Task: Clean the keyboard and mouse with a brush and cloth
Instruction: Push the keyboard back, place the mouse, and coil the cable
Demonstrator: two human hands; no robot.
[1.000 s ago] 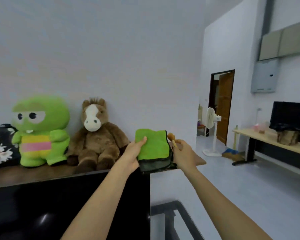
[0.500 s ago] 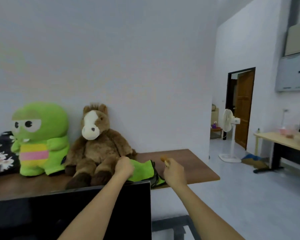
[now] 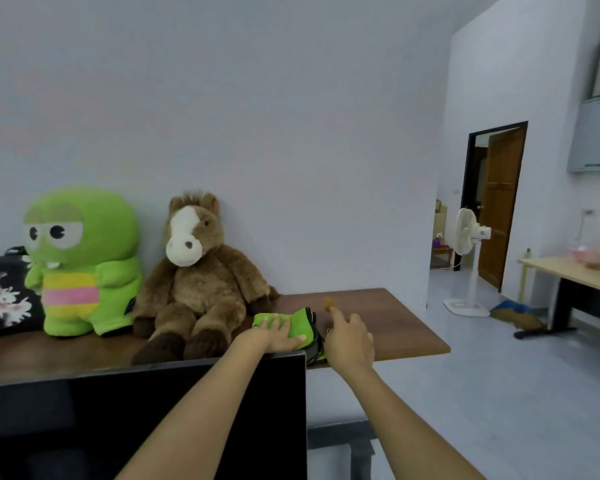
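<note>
Head view: left hand (image 3: 280,333) flat on cloth (image 3: 300,323) beside plush horse (image 3: 201,282); right hand (image 3: 350,339) pinches brush (image 3: 328,302)

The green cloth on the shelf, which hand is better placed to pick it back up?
Left. The left hand lies flat on the green cloth, while the right hand is beside it, holding the brush.

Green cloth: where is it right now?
The cloth lies on the brown desk, just right of the horse plush, under the left hand.
</note>
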